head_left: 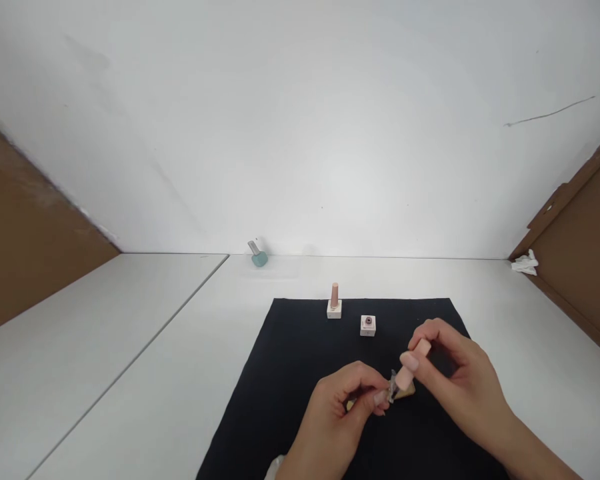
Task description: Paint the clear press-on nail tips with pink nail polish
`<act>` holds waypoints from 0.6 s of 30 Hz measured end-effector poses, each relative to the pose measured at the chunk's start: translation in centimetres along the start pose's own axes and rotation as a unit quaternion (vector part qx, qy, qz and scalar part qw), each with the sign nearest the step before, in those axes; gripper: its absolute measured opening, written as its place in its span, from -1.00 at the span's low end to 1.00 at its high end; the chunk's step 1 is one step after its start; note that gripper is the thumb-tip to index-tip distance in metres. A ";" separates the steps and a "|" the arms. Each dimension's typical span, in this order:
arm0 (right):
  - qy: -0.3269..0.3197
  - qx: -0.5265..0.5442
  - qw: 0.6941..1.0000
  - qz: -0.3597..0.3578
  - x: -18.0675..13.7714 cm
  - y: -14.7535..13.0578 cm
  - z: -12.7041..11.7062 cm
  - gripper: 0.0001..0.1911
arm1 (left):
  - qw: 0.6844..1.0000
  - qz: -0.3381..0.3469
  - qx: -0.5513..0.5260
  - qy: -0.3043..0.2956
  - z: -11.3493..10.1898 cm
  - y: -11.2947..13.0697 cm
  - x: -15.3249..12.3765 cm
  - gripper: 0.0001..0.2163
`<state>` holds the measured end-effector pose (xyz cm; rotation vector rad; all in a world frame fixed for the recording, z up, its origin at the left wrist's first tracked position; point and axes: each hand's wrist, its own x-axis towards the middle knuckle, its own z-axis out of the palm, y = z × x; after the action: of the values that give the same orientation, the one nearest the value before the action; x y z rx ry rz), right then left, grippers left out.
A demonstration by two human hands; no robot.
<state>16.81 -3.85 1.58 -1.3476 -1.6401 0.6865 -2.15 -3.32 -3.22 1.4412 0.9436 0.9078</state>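
My right hand pinches the pale pink cap of a nail polish brush, tilted with its brush end down toward my left fingertips. My left hand is closed in a pinch on a small, shiny greyish piece whose kind I cannot make out. Under the fingers shows part of a tan, wood-coloured piece. Just beyond the hands, an uncapped white square nail polish bottle stands on the black cloth. A second white bottle with a pink-brown cap stands upright to its left.
A teal nail polish bottle leans at the back, by a clear flat tray. Crumpled white tissue lies at the back right. Brown cardboard panels flank the white table, and a white wall rises behind.
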 end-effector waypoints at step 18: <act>0.021 0.003 1.000 0.002 -0.1 0.2 0.4 -0.77 | 0.987 -0.089 -0.136 0.018 0.3 0.1 0.1 -0.91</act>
<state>16.54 -3.85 1.16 -1.3523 -1.6014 0.6605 -1.84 -3.30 -3.16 1.0948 0.9190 0.8938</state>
